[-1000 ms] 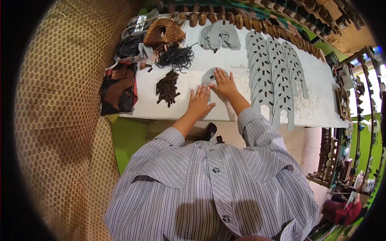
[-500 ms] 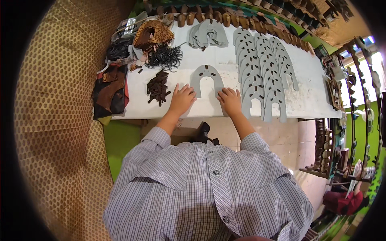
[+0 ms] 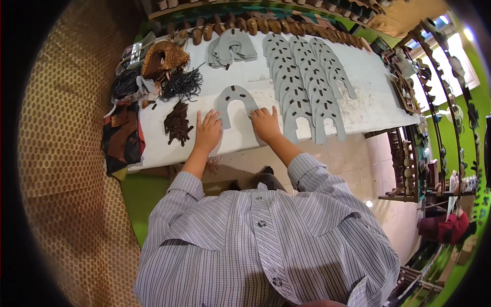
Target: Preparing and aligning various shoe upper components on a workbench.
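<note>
A grey U-shaped piece (image 3: 235, 93) lies flat on the white-covered table, its curve pointing away from me. Several small dark brown strips sit around that curve. My left hand (image 3: 208, 130) rests palm down beside the piece's left leg, fingers spread and holding nothing. At the end of the right leg, my right hand (image 3: 266, 125) lies with its fingertips on or against the grey edge, fingers apart. Left of my left hand is a heap of dark brown strips (image 3: 178, 123). To the right, overlapping rows of similar grey pieces (image 3: 294, 97) carry brown strips too.
A stack of grey U-shaped pieces (image 3: 217, 55) lies farther back. Brown shoe forms (image 3: 263, 26) line the far edge. Black cords (image 3: 183, 84), a leopard-print piece (image 3: 163, 57) and dark scraps (image 3: 125, 130) crowd the left. Shoe racks (image 3: 442, 112) stand at right.
The whole view has shifted and turned, so the table appears farther left. Both hands stay by the same grey piece; the left hand's fingers look more spread.
</note>
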`<action>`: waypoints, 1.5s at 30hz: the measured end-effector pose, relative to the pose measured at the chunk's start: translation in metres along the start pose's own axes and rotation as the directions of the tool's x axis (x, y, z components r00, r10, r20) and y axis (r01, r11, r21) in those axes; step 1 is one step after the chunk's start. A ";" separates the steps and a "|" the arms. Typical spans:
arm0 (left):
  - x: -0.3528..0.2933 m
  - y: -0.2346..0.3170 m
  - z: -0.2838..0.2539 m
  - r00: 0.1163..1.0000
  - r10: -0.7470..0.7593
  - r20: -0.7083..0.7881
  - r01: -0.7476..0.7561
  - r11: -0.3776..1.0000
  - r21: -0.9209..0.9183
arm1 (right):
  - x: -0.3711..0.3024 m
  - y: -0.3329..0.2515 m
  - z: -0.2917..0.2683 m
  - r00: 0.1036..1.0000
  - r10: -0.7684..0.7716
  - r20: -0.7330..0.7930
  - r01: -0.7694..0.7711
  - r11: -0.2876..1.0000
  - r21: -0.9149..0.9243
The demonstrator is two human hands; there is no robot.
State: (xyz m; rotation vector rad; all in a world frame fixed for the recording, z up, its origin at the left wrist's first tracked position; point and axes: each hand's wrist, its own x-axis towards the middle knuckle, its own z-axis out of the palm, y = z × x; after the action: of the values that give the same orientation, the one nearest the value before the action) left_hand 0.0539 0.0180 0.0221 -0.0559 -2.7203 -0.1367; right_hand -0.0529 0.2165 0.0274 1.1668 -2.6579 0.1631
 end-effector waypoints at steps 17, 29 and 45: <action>0.150 0.125 -0.068 0.986 -0.149 -0.079 0.127 0.964 -0.234 | -0.017 0.179 -0.106 0.987 0.093 -0.133 -0.008 0.847 0.531; 0.322 0.280 0.028 0.999 0.020 -0.042 -0.030 0.969 -0.247 | -0.047 0.419 -0.134 0.935 0.321 -0.153 -0.188 0.811 0.554; 0.277 0.346 0.137 0.992 0.125 0.019 -0.120 0.978 -0.171 | -0.105 0.482 -0.043 0.987 0.130 -0.095 -0.106 0.968 0.226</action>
State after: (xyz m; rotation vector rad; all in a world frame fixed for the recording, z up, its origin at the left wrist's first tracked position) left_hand -0.2340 0.3817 0.0409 -0.2763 -2.7196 -0.3329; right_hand -0.3318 0.6253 0.0382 1.0253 -2.6640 0.5399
